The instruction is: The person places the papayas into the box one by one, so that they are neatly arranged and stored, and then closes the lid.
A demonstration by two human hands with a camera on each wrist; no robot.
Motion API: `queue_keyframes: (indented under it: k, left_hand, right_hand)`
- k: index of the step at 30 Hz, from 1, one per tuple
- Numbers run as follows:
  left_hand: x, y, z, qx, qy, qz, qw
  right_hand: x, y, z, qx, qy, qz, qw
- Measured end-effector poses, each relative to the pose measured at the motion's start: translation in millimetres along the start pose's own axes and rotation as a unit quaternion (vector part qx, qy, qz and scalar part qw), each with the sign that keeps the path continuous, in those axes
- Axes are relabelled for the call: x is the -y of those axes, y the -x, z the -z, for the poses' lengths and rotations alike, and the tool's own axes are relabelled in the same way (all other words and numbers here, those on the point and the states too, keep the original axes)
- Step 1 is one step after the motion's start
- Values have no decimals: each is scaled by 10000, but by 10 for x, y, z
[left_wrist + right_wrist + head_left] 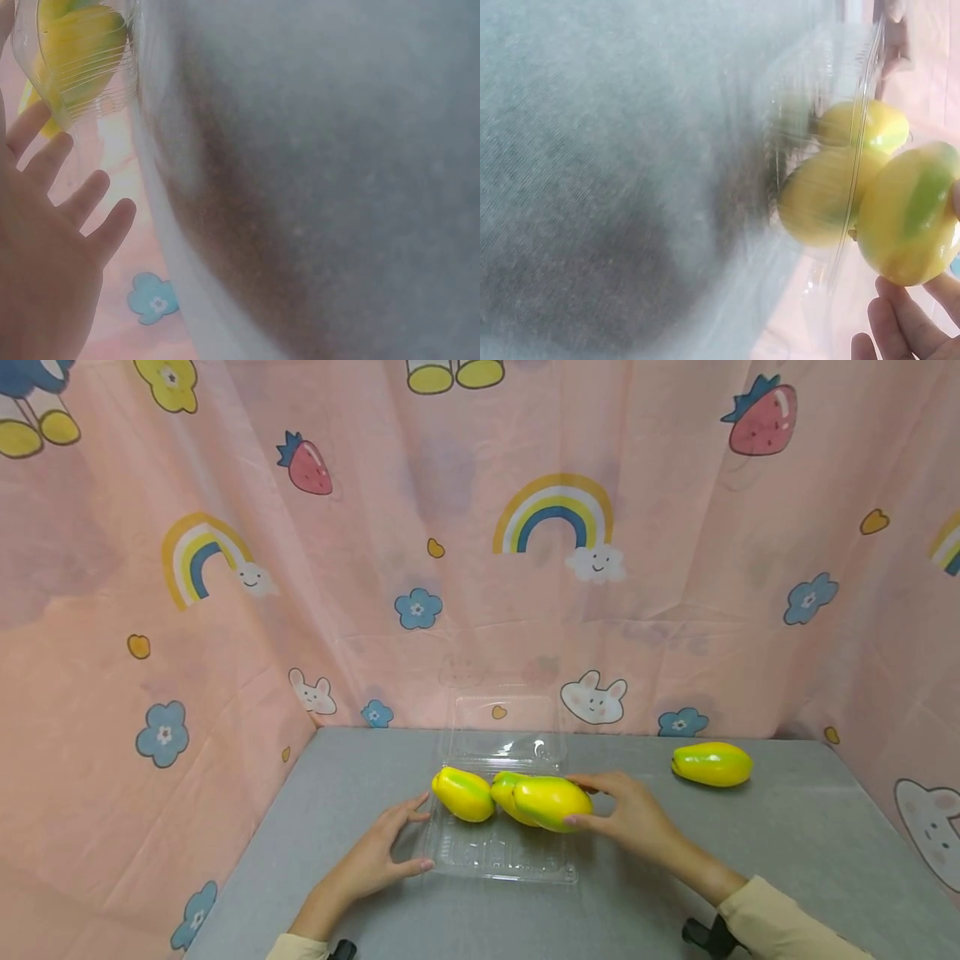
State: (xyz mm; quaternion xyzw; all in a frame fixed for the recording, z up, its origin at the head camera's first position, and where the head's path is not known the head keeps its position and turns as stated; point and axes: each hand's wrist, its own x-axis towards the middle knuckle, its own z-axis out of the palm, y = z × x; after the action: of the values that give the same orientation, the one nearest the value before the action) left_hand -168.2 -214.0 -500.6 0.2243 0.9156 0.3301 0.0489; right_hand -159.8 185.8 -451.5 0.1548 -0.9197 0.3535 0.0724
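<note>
- My right hand [626, 814], thumb and fingers pinching the held fruit [553, 804]; the thumb is nearly cut off at the edge of the right wrist view.
- Middle fruit [501, 795], just to the left of my right fingertips: partly hidden behind the held fruit; whether the two touch is unclear.
- My left hand [378, 852], fingers straight and spread, thumb apart, beside the near-left rim of the clear container [480, 858]; contact with the rim cannot be made out.
- Left fruit [465, 795], in the container, just to the right of my left fingertips; blurred through the ribbed wall in the left wrist view.
- Lid [510, 714], raised beyond both hands: so transparent that its outline fades into the cloth [360, 552].
- Far fruit [712, 764], on the table beyond and to the right of my right hand.
- Sleeves [780, 922], pale, behind my hands, cut off by the lower frame edge.
- Materials: fruits glossy, smooth, oval, yellow streaked green; container thin, shiny, ridged plastic; table [810, 860] matt grey; cloth pink, creased, printed.
</note>
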Motion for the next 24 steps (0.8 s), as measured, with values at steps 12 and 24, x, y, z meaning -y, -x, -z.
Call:
queue_keyframes:
  k: [12, 24]
  left_hand:
    - [-3, 15, -2, 5, -49, 6, 10000]
    - [-1, 8, 15, 39, 36, -4, 10000]
  right_hand:
    - [86, -63, -119, 251, -79, 103, 9996]
    - [207, -109, -185, 421, -144, 38, 9990]
